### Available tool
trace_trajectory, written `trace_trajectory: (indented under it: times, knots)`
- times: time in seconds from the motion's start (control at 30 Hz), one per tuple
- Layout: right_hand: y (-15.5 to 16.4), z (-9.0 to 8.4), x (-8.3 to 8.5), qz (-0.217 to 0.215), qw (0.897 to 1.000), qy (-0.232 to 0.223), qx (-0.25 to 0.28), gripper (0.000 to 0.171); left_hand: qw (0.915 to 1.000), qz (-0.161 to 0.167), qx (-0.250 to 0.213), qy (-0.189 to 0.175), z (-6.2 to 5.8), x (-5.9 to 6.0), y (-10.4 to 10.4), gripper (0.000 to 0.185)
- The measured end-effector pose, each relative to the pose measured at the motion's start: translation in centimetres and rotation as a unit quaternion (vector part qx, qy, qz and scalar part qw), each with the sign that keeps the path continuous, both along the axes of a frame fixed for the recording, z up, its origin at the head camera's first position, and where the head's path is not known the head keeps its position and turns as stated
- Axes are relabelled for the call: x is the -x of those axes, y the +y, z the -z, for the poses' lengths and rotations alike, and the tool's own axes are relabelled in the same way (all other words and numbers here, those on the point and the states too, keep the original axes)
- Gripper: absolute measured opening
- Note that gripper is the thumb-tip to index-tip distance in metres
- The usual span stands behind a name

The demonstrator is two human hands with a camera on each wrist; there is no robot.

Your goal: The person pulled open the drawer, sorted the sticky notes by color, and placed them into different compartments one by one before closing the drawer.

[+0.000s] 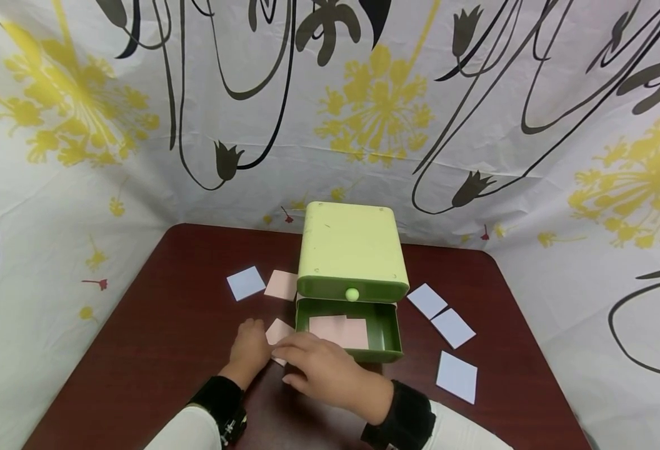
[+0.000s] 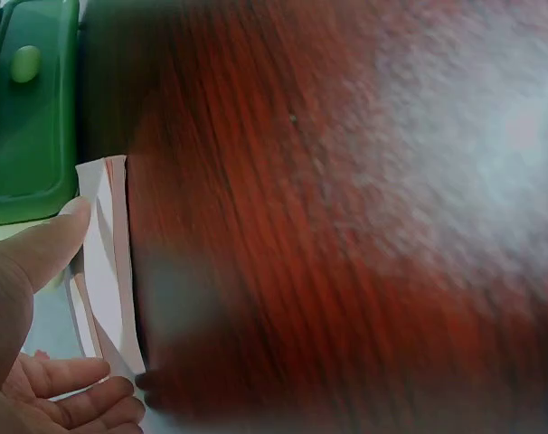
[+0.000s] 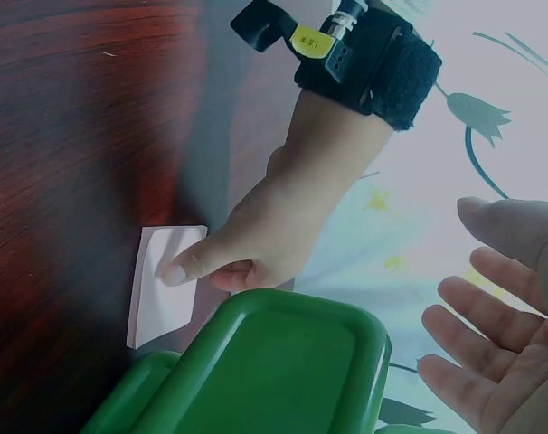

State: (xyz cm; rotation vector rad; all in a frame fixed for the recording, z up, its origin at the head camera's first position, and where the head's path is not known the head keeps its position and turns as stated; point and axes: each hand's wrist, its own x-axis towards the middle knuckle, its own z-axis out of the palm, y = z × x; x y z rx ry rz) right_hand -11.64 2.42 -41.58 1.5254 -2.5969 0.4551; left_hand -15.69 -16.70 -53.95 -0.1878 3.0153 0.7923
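Note:
Left of the drawer, my left hand [image 1: 251, 350] is at a pink sticky-note pad [image 1: 277, 331]. The right wrist view shows its thumb [image 3: 185, 269] on the face of the pad [image 3: 156, 312], with curled fingers beside it. My right hand [image 1: 332, 378] hovers in front of the drawer, close to the left one, its fingers loosely extended and holding nothing. A small chest [image 1: 352, 247] with a pale yellow top and green fronts stands in the middle. Its lower drawer [image 1: 385, 331] is pulled out, and pink notes [image 1: 338, 331] lie inside.
Another pink pad [image 1: 281, 285] and a light blue pad [image 1: 245, 283] lie left of the chest. Three light blue pads, one of them nearest the front [image 1: 456, 377], lie to its right. The dark red table [image 1: 155, 350] meets a patterned cloth [image 1: 274, 125] behind.

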Motion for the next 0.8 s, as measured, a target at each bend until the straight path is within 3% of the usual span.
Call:
trace_trajectory:
  times: [0.53, 0.8]
  knots:
    - [0.0, 0.0, -0.3, -0.006, 1.000, -0.003, -0.014, 0.037, 0.9991, -0.010, 0.019, -0.037, -1.3, 0.4, 2.0, 0.039]
    - [0.3, 0.2, 0.0, 0.000, 1.000, -0.021, -0.011, 0.036, 0.9995, -0.010, 0.022, -0.022, -0.9, 0.5, 2.2, 0.042]
